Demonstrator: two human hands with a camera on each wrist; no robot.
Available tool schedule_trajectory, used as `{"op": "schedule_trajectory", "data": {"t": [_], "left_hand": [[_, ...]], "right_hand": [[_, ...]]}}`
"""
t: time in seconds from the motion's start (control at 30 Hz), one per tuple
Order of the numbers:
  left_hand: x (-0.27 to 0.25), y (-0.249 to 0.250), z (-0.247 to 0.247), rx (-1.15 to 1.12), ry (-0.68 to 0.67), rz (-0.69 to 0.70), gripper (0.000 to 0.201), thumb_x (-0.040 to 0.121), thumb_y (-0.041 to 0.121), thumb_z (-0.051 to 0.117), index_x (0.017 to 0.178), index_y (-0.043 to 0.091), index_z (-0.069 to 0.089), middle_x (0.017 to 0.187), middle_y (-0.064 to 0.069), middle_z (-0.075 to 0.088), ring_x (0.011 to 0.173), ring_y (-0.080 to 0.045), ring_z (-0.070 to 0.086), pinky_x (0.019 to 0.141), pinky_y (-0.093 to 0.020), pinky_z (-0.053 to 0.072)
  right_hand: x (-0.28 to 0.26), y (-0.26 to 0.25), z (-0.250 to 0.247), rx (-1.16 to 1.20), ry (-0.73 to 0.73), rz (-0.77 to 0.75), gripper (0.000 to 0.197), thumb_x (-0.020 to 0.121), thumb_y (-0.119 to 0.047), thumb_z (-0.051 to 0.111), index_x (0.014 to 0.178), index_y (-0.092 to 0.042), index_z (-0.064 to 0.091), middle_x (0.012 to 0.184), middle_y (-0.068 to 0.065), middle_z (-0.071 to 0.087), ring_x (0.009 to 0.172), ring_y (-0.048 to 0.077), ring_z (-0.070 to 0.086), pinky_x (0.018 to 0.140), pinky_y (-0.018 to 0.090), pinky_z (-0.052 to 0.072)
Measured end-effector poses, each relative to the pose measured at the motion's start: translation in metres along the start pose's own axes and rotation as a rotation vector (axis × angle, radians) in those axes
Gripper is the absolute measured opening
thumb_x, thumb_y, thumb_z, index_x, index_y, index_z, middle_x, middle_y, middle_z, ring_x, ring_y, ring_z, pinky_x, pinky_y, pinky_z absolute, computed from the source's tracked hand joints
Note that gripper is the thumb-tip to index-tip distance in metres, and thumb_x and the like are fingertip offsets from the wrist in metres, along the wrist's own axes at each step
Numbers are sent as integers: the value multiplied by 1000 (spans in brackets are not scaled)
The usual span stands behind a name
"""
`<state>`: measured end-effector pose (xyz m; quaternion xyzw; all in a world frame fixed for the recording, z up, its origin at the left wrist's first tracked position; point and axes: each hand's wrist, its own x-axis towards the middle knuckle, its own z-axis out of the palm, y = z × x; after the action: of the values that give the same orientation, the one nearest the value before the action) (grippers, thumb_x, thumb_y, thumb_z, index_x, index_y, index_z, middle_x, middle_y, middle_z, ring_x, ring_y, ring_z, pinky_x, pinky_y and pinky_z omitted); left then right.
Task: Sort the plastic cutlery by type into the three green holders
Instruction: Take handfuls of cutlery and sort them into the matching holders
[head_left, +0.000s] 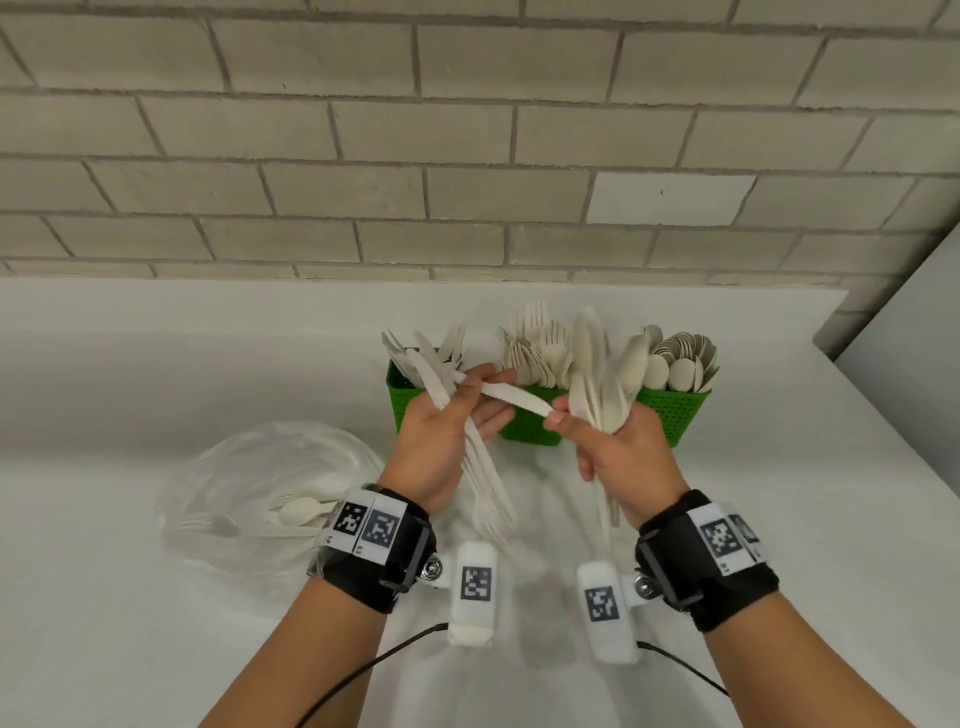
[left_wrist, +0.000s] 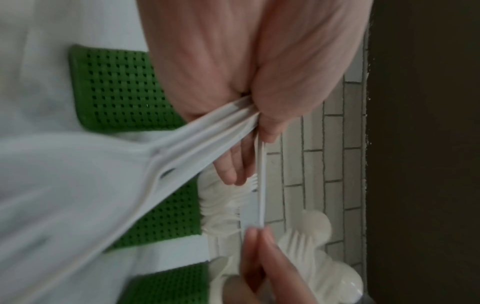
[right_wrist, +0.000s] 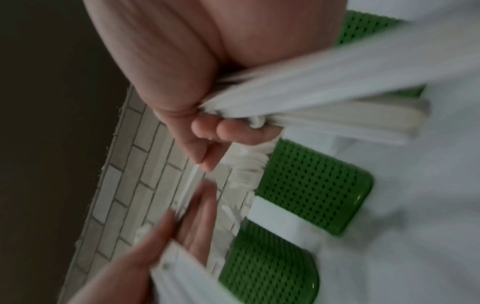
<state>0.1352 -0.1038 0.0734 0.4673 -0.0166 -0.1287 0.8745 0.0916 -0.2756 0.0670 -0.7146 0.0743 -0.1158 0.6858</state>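
Note:
My left hand (head_left: 441, 426) grips a bundle of white knives and forks (head_left: 485, 467), seen close in the left wrist view as the bundle (left_wrist: 197, 139). My right hand (head_left: 613, 447) grips a bunch of spoons (head_left: 602, 374) and pinches one end of a single knife (head_left: 514, 397) between thumb and forefinger. That knife spans the gap between both hands, and its other end lies at my left fingertips. Just behind stand the three green holders: knives on the left (head_left: 402, 387), forks in the middle (head_left: 530, 426), spoons on the right (head_left: 675, 415).
A crumpled clear plastic bag (head_left: 249, 457) lies on the white counter to the left, with a spoon (head_left: 301, 512) and more cutlery in it. A brick wall (head_left: 467, 156) backs the counter. The counter ends at the right edge (head_left: 893, 415).

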Motion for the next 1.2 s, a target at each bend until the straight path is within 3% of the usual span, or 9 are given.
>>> {"op": "schedule_trajectory", "data": {"t": [0.13, 0.33, 0.4, 0.63, 0.73, 0.83, 0.97, 1.07, 1.2], "left_hand": [[4, 9, -15, -23, 93, 64, 31, 103, 11, 44, 126, -8, 52, 120, -21, 67, 112, -29, 66, 91, -34, 56], [-4, 11, 12, -58, -92, 38, 29, 104, 11, 40, 125, -3, 54, 121, -17, 68, 114, -27, 66, 95, -33, 54], [-7, 7, 16, -42, -129, 18, 29, 103, 12, 41, 124, -2, 55, 119, -16, 69, 113, -26, 66, 93, -31, 55], [-6, 18, 5, -58, -95, 41, 29, 103, 13, 41, 121, -3, 56, 117, -19, 69, 112, -31, 66, 97, -36, 53], [-7, 19, 11, -50, -130, 59, 28, 103, 13, 40, 120, -2, 58, 118, -19, 69, 113, -31, 65, 96, -35, 54], [-10, 15, 18, -19, -169, 62, 32, 104, 14, 40, 125, -4, 56, 123, -21, 65, 115, -30, 64, 94, -32, 54], [-15, 9, 21, 44, -246, 47, 31, 104, 12, 38, 124, -2, 58, 122, -20, 66, 115, -29, 64, 94, -32, 54], [-17, 7, 19, 168, -279, 38, 30, 104, 10, 37, 123, -1, 58, 119, -19, 68, 111, -27, 67, 90, -30, 55], [-8, 10, 6, 148, -83, 45, 28, 105, 9, 38, 119, -4, 58, 116, -25, 67, 107, -30, 68, 89, -28, 56]], "right_hand": [[6, -10, -23, 31, 72, 5, 8, 85, 0, 67, 84, -7, 69, 64, 11, 57, 39, 13, 39, 42, 24, 35], [-5, -12, 1, -60, -177, 51, 9, 84, -15, 74, 83, -7, 70, 55, 8, 53, 38, 8, 36, 38, 21, 31], [-5, -12, 8, -13, -119, 23, 10, 87, -13, 70, 82, -5, 70, 63, 19, 59, 38, 11, 38, 40, 23, 33], [1, -25, -7, 86, 2, -61, 4, 90, -12, 67, 86, -13, 69, 67, 8, 64, 39, 16, 39, 40, 24, 34], [2, -25, 1, 254, 46, -37, 1, 89, -10, 66, 89, -10, 68, 68, 6, 61, 39, 12, 39, 39, 22, 33], [0, -30, 13, 589, -64, 99, 12, 85, -7, 65, 97, -7, 63, 62, -1, 54, 37, 5, 37, 36, 18, 32], [4, -38, 16, 878, -176, 239, 7, 83, -16, 63, 89, -13, 62, 56, -5, 41, 37, 2, 36, 39, 15, 34], [12, -48, 11, 804, -22, 183, 9, 83, -19, 68, 83, -15, 60, 49, -4, 44, 40, 7, 42, 48, 22, 44], [22, -57, -9, 770, 291, -27, 8, 91, -12, 65, 93, -10, 58, 75, 6, 65, 56, 11, 57, 58, 26, 53]]}}
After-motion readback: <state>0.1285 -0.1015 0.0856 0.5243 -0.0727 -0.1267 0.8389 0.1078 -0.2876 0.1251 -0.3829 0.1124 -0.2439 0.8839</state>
